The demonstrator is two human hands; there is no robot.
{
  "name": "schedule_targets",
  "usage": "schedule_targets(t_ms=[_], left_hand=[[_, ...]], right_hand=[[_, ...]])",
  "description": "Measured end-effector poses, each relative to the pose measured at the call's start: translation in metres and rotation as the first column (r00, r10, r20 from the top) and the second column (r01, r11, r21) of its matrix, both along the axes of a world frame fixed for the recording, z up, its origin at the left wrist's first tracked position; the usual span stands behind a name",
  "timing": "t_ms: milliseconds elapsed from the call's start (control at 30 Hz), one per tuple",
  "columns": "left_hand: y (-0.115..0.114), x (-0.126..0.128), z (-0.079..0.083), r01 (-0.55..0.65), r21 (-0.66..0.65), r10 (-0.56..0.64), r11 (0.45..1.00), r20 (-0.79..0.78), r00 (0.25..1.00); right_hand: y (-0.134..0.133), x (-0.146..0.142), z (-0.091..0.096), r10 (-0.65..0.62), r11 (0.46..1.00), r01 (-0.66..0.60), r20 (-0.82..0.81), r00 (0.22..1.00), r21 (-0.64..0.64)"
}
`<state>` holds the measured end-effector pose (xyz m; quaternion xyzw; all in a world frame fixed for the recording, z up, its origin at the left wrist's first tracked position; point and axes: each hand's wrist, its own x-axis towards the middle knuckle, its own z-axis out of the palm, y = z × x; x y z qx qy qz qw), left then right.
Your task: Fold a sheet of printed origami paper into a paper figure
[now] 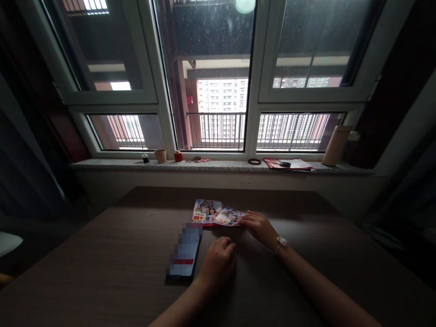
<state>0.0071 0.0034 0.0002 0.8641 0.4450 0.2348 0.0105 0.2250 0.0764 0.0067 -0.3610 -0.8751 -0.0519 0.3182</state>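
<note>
A stack of printed leaflets (201, 210) with photos and a large price lies on the brown table, its left part flat. Another leaflet (229, 217) overlaps its right side at an angle. My right hand (260, 230), with a bracelet at the wrist, has its fingers closed on the right edge of this angled leaflet. Just in front of the leaflets, my left hand (218, 261) rests on the table with curled fingers; nothing shows in it. To its left lies a phone (186, 252), its screen lit and partly pixelated.
Beyond the table (102, 254) runs a stone windowsill (225, 167). On it stand a paper cup (160, 156), a small red jar (178, 156), a dark little bottle (145, 158), a bracelet (254, 161), papers (299, 164) and a tall pink thermos (335, 147).
</note>
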Motion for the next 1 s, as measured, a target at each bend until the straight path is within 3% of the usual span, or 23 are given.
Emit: schedule_targets(t_ms=[200, 433, 633, 833, 1000], left_hand=[[0.002, 0.0, -0.006, -0.072, 0.059, 0.071, 0.996, 0.013, 0.997], [0.007, -0.007, -0.01, 0.097, -0.157, -0.123, 0.983, -0.169, 0.978], [0.003, -0.012, -0.004, 0.128, -0.208, -0.158, 0.97, -0.135, 0.978], [0.005, -0.007, -0.003, 0.169, -0.122, -0.171, 0.978, -0.011, 0.985], [0.003, 0.009, -0.002, 0.085, -0.106, -0.088, 0.991, -0.023, 0.996]], right_hand=[[-0.039, 0.02, -0.002, -0.033, 0.962, 0.033, 0.005, 0.999, -0.271], [-0.063, 0.023, 0.008, -0.012, 0.858, -0.079, -0.173, 0.985, -0.508], [-0.063, 0.016, 0.006, -0.062, 0.874, -0.03, -0.173, 0.983, -0.485], [-0.062, 0.003, 0.0, -0.159, 0.898, 0.107, -0.088, 0.983, -0.427], [-0.067, -0.009, 0.003, -0.185, 0.903, 0.185, 0.037, 0.982, -0.389]])
